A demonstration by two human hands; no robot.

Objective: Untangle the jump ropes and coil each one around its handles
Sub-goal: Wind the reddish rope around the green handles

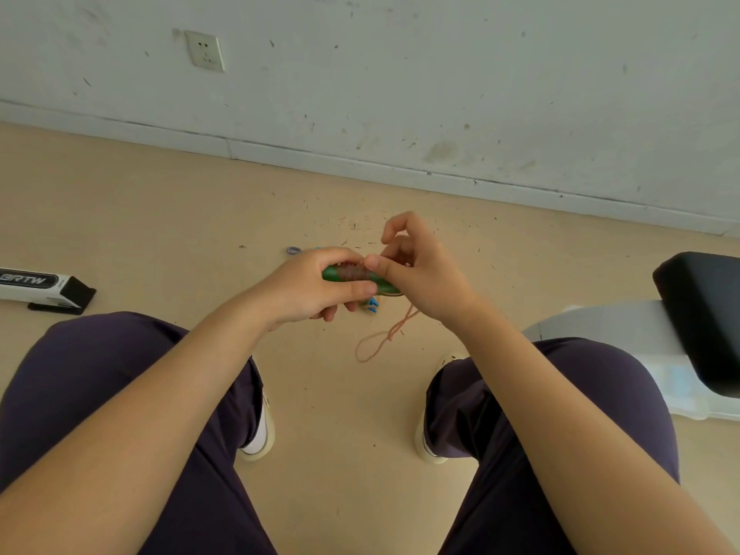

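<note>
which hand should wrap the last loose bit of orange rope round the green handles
Right. The right hand already pinches the thin orange rope just above its hanging loop, at the end of the green plastic handles. The left hand is occupied gripping the handles steady.

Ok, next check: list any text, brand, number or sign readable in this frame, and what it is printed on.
"BRTW": white letters on a dark band along the white and black box lying on the floor at the left; its first letter is partly cut off, so uncertain.
Wall socket: no readable marking.
Green handles in the hands: no text visible.
</note>
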